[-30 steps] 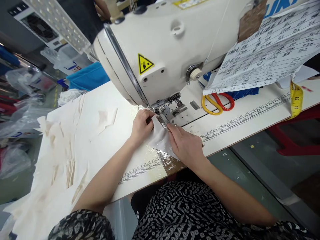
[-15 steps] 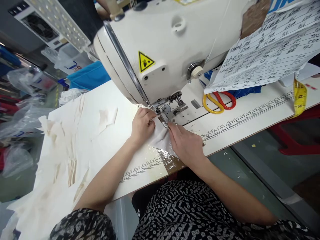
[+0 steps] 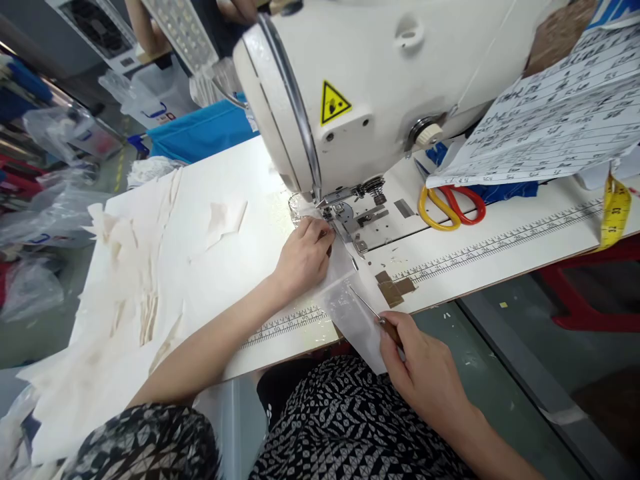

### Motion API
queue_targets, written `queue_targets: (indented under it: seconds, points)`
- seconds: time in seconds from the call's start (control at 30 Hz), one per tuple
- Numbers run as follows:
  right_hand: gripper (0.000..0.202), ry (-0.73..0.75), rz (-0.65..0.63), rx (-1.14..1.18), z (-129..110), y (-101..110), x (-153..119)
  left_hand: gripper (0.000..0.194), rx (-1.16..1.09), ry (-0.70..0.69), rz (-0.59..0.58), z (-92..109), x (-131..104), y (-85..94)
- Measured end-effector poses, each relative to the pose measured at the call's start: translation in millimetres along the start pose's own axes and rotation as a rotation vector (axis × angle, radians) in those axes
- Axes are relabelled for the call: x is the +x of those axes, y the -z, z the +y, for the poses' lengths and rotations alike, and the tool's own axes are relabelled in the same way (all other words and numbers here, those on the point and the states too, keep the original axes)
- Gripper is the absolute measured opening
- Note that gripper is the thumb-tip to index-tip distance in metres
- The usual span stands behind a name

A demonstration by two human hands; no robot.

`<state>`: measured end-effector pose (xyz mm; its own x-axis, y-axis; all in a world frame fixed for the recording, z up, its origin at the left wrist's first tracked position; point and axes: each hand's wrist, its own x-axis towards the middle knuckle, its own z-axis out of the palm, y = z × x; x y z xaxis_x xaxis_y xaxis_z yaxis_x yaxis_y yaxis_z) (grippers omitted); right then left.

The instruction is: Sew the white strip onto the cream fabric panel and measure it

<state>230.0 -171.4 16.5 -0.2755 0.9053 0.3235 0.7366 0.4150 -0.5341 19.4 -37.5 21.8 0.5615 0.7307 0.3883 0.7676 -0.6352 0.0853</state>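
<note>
Clock: 12 o'clock is the top of the view, and the centre lies near the metal guide (image 3: pixel 345 240).
Awl: held over the fabric (image 3: pixel 345 310), at 4 o'clock from the left hand (image 3: pixel 303 260); the awl (image 3: pixel 391 331) has a thin metal shaft and a brown handle. Its long axis runs from between 4 and 5 o'clock, at the handle, to between 10 and 11 o'clock, at the point. Contact between point and fabric cannot be told.
Fabric: 1 white piece on the table (image 3: pixel 200 293), its long axis running from 11 to 5 o'clock; the upper end reaches the needle area of the machine (image 3: pixel 370 87), the lower end hangs past the near edge. A paler band crosses it beside the left hand.
Right hand: the right hand (image 3: pixel 425 363) has its fingers closed about the awl's handle, with no gap visible.
Left hand: fingers curled, tips at the fabric just beside the guide; whether they pinch or only press cannot be told.
Scissors: at 2 to 3 o'clock, 1 yellow loop and 1 red loop; the scissors (image 3: pixel 440 209) lie partly under the paper (image 3: pixel 545 120).
Scraps: pale scraps (image 3: pixel 120 280) spread at 9 o'clock.
Tape: a yellow tape (image 3: pixel 615 213) hangs at 3 o'clock.
</note>
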Motion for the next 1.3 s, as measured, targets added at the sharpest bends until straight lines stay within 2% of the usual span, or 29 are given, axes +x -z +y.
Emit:
queue_targets:
  seconds: [0.1, 0.23, 0.43, 0.67, 0.87, 1.3]
  points:
    - [0.020, 0.039, 0.018, -0.084, 3.4, 2.5, -2.0, 0.037, 0.030, 0.064, 0.014, 9.7, -4.0, -6.9]
    - [0.022, 0.058, 0.039, -0.121, 6.7, 3.2, -0.3, 0.041, -0.027, 0.066, 0.000, 10.2, -11.9, -13.5]
    - [0.024, 0.042, 0.045, -0.187, 9.0, 0.6, -1.6, 0.045, -0.070, 0.077, -0.039, 5.9, -16.2, -10.5]
    - [0.024, 0.065, 0.082, -0.291, 6.3, 3.0, 10.3, 0.048, -0.024, 0.118, -0.080, 12.5, -15.4, -8.3]
    - [0.024, 0.045, 0.020, -0.330, 6.4, 2.3, 14.7, 0.047, -0.001, 0.090, -0.040, 12.6, -15.6, -9.2]
    - [0.020, 0.027, -0.017, -0.365, 5.4, -0.5, 23.8, 0.050, 0.081, -0.002, -0.032, 25.0, -22.9, -5.4]
